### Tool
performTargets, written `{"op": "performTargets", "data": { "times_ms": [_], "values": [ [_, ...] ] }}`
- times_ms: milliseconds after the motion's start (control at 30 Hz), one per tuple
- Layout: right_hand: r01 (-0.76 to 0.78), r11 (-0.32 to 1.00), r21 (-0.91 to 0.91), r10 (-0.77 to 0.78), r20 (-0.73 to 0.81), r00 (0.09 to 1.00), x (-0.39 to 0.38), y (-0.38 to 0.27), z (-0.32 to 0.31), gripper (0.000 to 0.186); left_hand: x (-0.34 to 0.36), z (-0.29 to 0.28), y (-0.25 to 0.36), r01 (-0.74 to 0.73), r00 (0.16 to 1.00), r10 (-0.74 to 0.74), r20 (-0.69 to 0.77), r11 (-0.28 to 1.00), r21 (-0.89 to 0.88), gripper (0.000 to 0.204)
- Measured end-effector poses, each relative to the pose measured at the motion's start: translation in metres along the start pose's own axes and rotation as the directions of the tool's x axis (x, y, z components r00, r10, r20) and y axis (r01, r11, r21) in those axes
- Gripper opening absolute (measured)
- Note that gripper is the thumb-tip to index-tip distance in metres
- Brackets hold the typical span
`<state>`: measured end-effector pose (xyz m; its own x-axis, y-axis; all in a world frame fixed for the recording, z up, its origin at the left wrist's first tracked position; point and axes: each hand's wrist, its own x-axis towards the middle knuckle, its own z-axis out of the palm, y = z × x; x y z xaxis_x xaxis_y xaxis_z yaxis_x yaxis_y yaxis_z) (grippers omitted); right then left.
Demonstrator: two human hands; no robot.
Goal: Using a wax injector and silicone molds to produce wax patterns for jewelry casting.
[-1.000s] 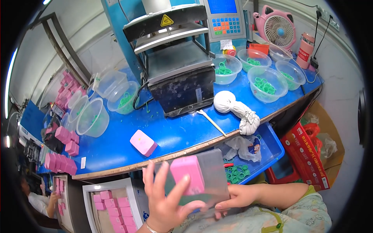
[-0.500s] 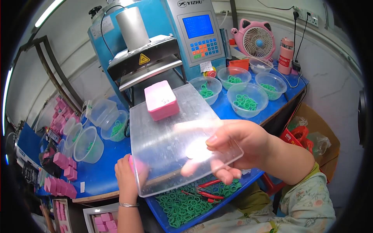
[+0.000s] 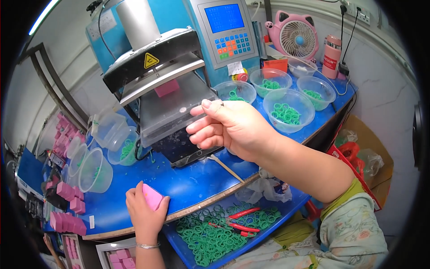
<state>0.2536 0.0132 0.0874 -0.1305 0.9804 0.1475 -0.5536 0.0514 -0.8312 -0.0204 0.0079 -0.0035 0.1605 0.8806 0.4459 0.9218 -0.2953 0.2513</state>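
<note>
**One block under the raised press head, second block held outside**

Nearest, at six o'clock, a shallow blue plastic tray holds loose green rings and red-handled metal pliers; neither hand touches these.

Toward half past seven, the left hand grips a rounded pink block between thumb and fingers, near the front edge of the blue tabletop. This block remains to be dealt with in the press, if at all; it is outside it.

At centre, the right hand is narrowly curled, thumb near fingers, at the near right corner of a flat, clear rigid plate. Whether it pinches the plate or has let go cannot be told.

Beyond, toward half past ten, the blue-and-black heat press has its silver upper platen raised. A second pink block sits beneath, toward the plate's far end. Loading is judged nearly complete; no pressing is evident.

Farther, at two o'clock, clear round plastic bowls contain more green rings.
</note>
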Motion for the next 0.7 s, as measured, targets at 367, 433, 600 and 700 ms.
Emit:
{"op": "performTargets", "data": {
  "times_ms": [367, 433, 600, 700],
  "values": [
    [0.102, 0.979, -0.177, -0.113, -0.053, 0.992, 0.013, 0.018, -0.004, 0.038, 0.001, 0.001, 0.001, 0.009, 1.000, -0.009, 0.020, 1.000, -0.013, 0.083],
    [0.106, 0.972, -0.212, -0.127, -0.089, 0.988, 0.013, 0.018, 0.000, 0.040, 0.002, 0.002, 0.004, 0.014, 1.000, -0.014, 0.017, 1.000, -0.023, 0.083],
    [0.091, 0.974, -0.209, -0.117, -0.111, 0.987, 0.012, 0.017, 0.004, 0.039, -0.002, 0.001, 0.003, 0.000, 0.997, -0.007, -0.071, 0.996, -0.089, 0.092],
    [0.072, 0.983, -0.169, -0.084, -0.066, 0.994, 0.014, 0.020, -0.003, 0.039, 0.000, 0.004, 0.005, 0.026, 0.998, -0.032, -0.050, 0.993, -0.116, 0.093]
  ]
}}
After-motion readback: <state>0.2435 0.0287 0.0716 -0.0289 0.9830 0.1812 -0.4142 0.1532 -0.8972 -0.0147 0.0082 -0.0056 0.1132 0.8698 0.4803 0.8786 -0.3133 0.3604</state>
